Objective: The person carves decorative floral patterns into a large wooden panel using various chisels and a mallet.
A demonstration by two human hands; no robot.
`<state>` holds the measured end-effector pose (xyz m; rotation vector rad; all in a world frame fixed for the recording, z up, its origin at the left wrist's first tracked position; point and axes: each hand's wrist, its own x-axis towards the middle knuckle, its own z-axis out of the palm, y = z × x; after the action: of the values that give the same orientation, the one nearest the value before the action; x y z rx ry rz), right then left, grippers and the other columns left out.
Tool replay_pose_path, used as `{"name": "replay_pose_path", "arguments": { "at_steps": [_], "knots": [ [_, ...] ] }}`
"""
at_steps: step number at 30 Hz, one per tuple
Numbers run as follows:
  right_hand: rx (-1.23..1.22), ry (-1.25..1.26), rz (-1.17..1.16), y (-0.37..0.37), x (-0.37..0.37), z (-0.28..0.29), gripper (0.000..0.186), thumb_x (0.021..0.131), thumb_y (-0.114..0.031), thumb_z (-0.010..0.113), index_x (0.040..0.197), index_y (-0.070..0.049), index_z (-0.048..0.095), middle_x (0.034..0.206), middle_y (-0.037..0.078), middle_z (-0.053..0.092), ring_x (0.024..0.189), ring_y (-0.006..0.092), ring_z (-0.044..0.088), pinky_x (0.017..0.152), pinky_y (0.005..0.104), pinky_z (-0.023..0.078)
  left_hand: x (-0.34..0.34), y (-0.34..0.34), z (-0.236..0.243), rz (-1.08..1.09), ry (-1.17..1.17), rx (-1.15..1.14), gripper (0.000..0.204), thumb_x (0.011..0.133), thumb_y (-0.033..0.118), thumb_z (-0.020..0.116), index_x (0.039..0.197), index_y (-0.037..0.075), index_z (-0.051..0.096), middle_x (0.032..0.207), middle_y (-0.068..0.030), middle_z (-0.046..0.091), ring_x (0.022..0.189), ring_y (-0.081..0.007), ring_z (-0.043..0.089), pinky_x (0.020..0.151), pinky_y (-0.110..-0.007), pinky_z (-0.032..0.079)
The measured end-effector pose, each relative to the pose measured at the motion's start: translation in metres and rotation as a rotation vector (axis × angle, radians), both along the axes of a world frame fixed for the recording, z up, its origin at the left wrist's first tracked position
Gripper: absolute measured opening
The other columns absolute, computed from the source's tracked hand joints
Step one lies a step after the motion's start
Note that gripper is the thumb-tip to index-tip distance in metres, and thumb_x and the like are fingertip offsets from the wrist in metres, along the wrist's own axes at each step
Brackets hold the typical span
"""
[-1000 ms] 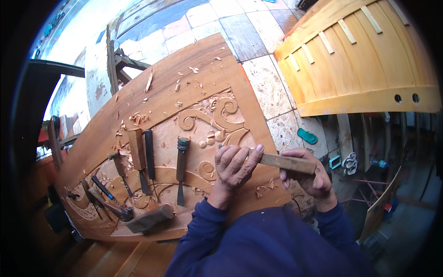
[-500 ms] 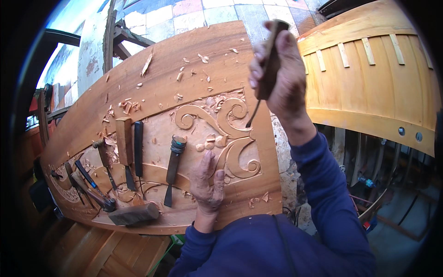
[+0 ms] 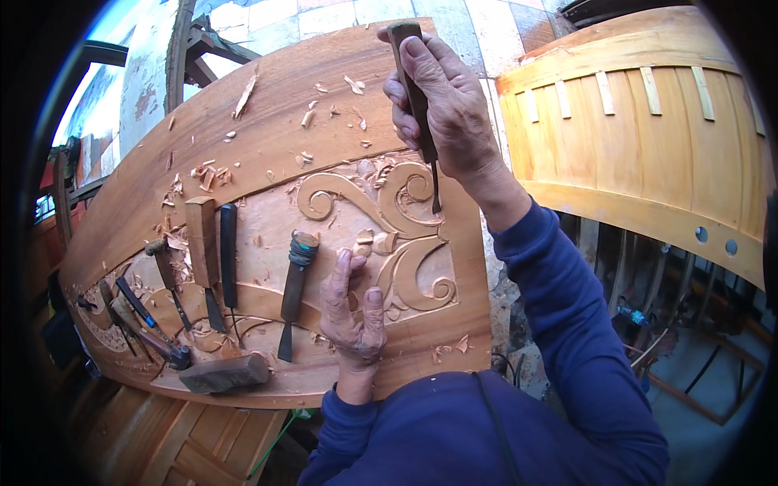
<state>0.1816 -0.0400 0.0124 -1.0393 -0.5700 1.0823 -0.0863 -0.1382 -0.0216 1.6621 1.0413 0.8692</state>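
My right hand [image 3: 458, 121] is closed around the dark wooden handle of a carving chisel [image 3: 416, 97], with the thumb high along it. The blade points down, its tip by the right-hand edge of the relief, near the scrolls [image 3: 332, 194]; I cannot tell whether it touches. Below and left of that, my left hand [image 3: 352, 324] is open, fingers slightly spread, at the small carved buds [image 3: 365, 240]. Both hands are over a large reddish-brown wooden panel [image 3: 275, 121] carved with leafy scrolls. A chisel with a cord-wrapped handle [image 3: 297, 275] lies just left of my left hand.
More chisels lie leftward, including one with a black handle [image 3: 228, 251] and one with a square wooden handle [image 3: 201, 243]. A hammer [image 3: 172, 353] and a dark block [image 3: 225, 373] lie near the front edge. Shavings [image 3: 212, 176] are scattered about. A yellowish slatted panel [image 3: 600, 138] stands right.
My right hand has turned the chisel more upright and shifted left. My left hand's fingers have moved slightly against the carved buds. The whole view has shifted a little.
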Motion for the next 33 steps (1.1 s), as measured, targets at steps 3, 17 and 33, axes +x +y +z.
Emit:
{"name": "replay_pose_path", "arguments": {
  "at_steps": [3,17,33],
  "knots": [
    [-0.09,-0.011,-0.064,-0.002,0.004,-0.013,0.042,0.112,-0.041,0.059,0.139,-0.009,0.059,0.082,0.0,0.055,0.053,0.0055,0.049,0.045,0.0214,0.04,0.001,0.001,0.0,-0.034,0.069,0.062,0.053,0.106,0.013,0.063,0.155,-0.002,0.051,0.126,-0.0172,0.071,0.113,-0.0232,0.07,0.099,-0.036,0.056],
    [0.168,-0.012,-0.42,-0.089,-0.026,0.057,0.06,0.11,-0.05,0.058,0.153,-0.015,0.036,0.088,0.005,0.05,0.054,0.0081,0.046,0.05,0.0254,0.044,-0.005,0.003,-0.001,-0.046,0.056,0.048,0.062,0.099,0.018,0.074,0.153,-0.004,0.052,0.123,-0.02,0.07,0.109,-0.0305,0.07,0.097,-0.039,0.057],
    [0.126,-0.076,-0.305,-0.107,-0.034,0.016,0.083,0.101,-0.074,0.052,0.149,-0.006,0.046,0.096,0.005,0.054,0.076,0.0138,0.052,0.072,0.0332,0.049,-0.002,0.009,0.004,-0.038,0.01,0.041,0.058,0.098,0.021,0.076,0.149,-0.001,0.059,0.122,-0.0192,0.073,0.109,-0.0308,0.071,0.097,-0.04,0.058]
  ]
}}
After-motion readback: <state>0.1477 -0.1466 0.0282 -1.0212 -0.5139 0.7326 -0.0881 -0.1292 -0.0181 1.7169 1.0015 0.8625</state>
